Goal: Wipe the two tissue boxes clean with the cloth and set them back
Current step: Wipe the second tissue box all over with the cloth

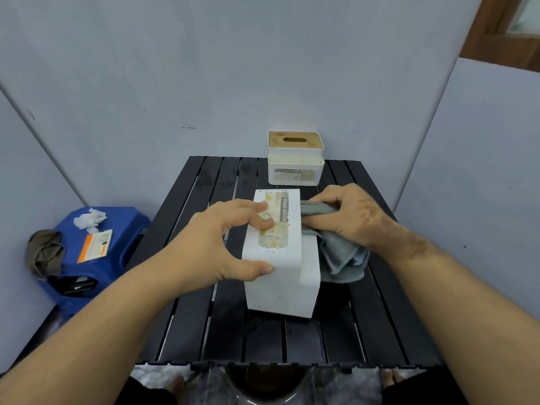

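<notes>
Two tissue boxes on the desk (187,331): the near tissue box (280,287) lies centrally, the left hand (216,244) gripping its top. The right hand (347,220) clutches one grey cloth (342,255) against its right side. The far tissue box (295,159) stands behind it, one blue stool (128,226) to its left.

Far tissue box (295,172) print's too tiny to read; left hand (222,238) covers part of the near tissue box (280,285) label, right hand (347,217) hides part of the cloth (342,258).

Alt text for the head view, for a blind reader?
The left hand steadies a white tissue box lying on a black slatted table while the right hand holds a grey cloth against its side. A second box with a wooden lid stands behind.
</notes>
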The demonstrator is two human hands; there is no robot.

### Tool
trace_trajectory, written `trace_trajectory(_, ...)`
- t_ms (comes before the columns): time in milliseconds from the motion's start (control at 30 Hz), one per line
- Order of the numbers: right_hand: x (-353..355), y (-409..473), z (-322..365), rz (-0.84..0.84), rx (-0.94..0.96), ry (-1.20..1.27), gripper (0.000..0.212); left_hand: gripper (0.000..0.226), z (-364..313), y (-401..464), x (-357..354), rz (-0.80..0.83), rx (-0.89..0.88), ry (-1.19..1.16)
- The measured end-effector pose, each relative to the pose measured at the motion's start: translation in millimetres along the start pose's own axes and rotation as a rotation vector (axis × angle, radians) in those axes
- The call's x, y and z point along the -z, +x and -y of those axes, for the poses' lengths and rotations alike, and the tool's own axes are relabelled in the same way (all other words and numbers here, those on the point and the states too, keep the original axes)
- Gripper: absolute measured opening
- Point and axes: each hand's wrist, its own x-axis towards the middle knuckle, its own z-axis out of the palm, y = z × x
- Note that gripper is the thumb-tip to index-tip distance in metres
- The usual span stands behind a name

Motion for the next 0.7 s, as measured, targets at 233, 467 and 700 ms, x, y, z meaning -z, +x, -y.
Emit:
trace_trajectory(233, -25.5, -1.3, 3.0, -0.121, 0.026, 0.152, 0.021, 0.054, -0.4, 3.2, 4.0, 0.028, 0.004, -0.012)
trace_trajectory(467, 3.4, 1.4, -6.6, -0.041, -0.045, 0.174, 0.016, 0.055, -0.7, 1.3, 3.0, 0.027, 0.003, -0.003)
trace_trajectory(700, -23.2, 2.3, 3.8, -0.107, 0.048, 0.034, 0.020, 0.055, -0.3, 2.4, 4.3, 0.034, 0.001, -0.006)
